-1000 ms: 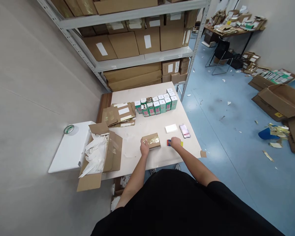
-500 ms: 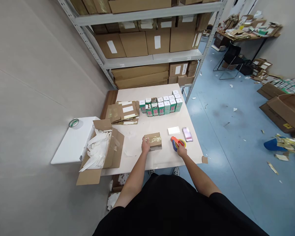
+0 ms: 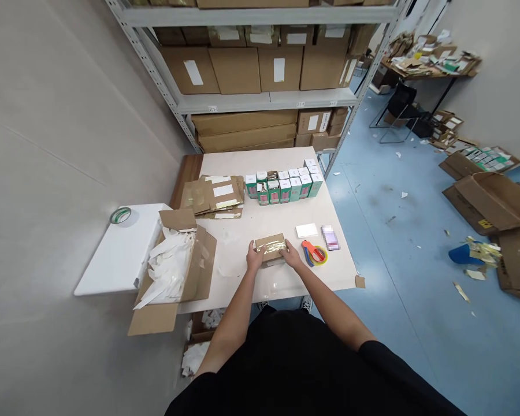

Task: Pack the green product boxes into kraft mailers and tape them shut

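Note:
A small brown cardboard box (image 3: 270, 247), wrapped in shiny clear tape, lies on the white table (image 3: 260, 277) in front of me. My left hand (image 3: 255, 257) grips its left end and my right hand (image 3: 292, 255) grips its right end, fingers curled on the box. Just right of my right hand lies a tape dispenser (image 3: 314, 253) with an orange and blue handle and a yellow roll, untouched.
A row of green-and-white small boxes (image 3: 283, 184) stands further back, flattened cardboard (image 3: 214, 196) to its left. A white card (image 3: 307, 230) and a small packet (image 3: 330, 237) lie right. An open carton of white fillers (image 3: 173, 268) sits left. Shelving with cartons (image 3: 260, 69) stands behind.
My right hand has let go of the tape dispenser, left it on the table and moved left onto the right end of the box. My left hand stayed on the box.

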